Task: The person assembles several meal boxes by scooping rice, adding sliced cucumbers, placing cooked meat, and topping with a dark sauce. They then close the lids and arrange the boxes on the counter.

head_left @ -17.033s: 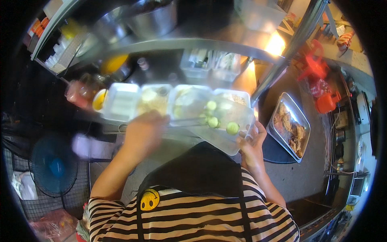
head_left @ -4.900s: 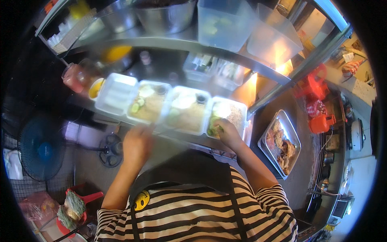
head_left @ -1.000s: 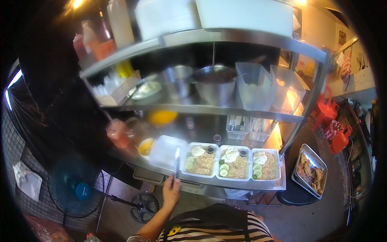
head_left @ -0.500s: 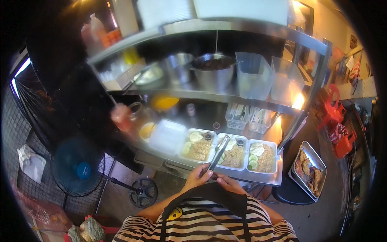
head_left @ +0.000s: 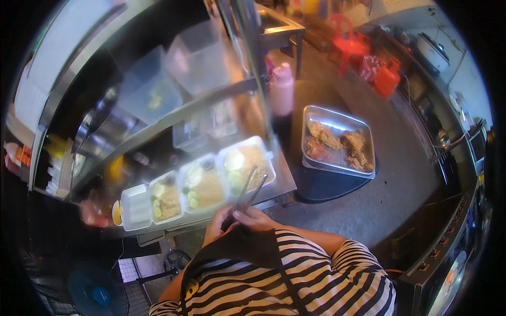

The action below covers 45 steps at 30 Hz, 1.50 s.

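Metal tongs (head_left: pixel 243 190) point up and away between my hands, their two arms spread apart and nothing visible in them. My left hand (head_left: pixel 215 225) is closed around their lower end, partly hidden by the right. My right hand (head_left: pixel 257 219) grips them there too, its thumb along the side. Just beyond the tips is the right-hand white foam box (head_left: pixel 272 156), with rice, egg and cucumber slices. Alongside it lie a middle foam box (head_left: pixel 202 182) and a left foam box (head_left: pixel 168 198), similarly filled. Off to the right, a steel tray (head_left: pixel 337 111) holds several fried chicken pieces (head_left: pixel 354 149).
The tray rests on a round black stool (head_left: pixel 337 189). A pink bottle (head_left: pixel 282 88) stands behind it. Over the counter runs a metal shelf (head_left: pixel 174 117) with clear tubs (head_left: pixel 150 84). Red plastic chairs (head_left: pixel 348 46) are farther back; a fan (head_left: pixel 100 296) is at lower left.
My view has swung right, bringing the chicken tray nearer the middle. The tongs have shifted from the middle box toward the right-hand box, and their arms are now spread. Both hands stay on them.
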{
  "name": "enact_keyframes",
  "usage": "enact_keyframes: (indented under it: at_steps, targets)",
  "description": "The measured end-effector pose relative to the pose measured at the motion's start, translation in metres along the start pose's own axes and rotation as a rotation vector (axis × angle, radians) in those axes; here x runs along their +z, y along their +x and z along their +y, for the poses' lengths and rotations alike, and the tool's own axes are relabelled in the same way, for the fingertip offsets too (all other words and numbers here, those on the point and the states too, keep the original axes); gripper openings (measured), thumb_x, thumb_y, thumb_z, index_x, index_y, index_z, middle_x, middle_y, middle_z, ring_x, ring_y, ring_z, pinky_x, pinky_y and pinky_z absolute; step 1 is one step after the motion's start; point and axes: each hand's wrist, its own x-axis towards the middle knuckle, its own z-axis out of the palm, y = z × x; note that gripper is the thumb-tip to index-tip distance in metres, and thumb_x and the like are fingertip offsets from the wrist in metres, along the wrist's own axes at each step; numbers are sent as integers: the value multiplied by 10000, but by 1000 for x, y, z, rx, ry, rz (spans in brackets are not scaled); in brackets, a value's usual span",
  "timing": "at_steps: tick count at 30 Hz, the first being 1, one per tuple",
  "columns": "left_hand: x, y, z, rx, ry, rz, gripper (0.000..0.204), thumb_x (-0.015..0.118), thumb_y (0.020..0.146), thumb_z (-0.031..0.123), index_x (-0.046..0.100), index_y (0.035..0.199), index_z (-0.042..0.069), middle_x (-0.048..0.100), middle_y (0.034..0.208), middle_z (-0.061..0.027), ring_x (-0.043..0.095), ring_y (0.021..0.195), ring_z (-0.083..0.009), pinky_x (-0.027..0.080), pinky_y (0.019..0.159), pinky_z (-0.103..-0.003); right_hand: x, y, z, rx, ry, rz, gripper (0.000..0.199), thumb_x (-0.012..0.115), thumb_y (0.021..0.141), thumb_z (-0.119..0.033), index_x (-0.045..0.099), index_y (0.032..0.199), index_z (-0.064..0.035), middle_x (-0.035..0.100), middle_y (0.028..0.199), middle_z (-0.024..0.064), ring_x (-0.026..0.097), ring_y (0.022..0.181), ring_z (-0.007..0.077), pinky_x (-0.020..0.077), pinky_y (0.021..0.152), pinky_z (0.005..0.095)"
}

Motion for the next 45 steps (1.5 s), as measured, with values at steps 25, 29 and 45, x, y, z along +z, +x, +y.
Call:
enact_keyframes:
  at_steps: [25,29,45]
  targets:
    - [25,9,-14,-20,158,-476,513,619,912,172,416,1355,14,519,1251,-146,505,1171,-215,380,1004,-338,23,-78,-17,-149,-229,640,284,403,1021,-330,424,1151,-78,481,963,23,476,883,102,413,813,257]
    - [34,10,-31,189,76,-259,550,636,886,137,384,1362,22,532,1242,-158,548,1141,-248,413,989,-364,25,-50,-11,-217,-482,579,296,435,1016,-279,359,1177,-42,435,1062,57,422,997,116,348,923,278]
    - [77,108,-16,-130,-131,-23,404,510,954,142,428,1335,34,539,954,-19,536,809,-102,465,696,-250,-145,-160,-84,235,-752,-7,467,531,958,-362,538,1274,-17,520,1307,167,473,1225,261,357,1034,354]
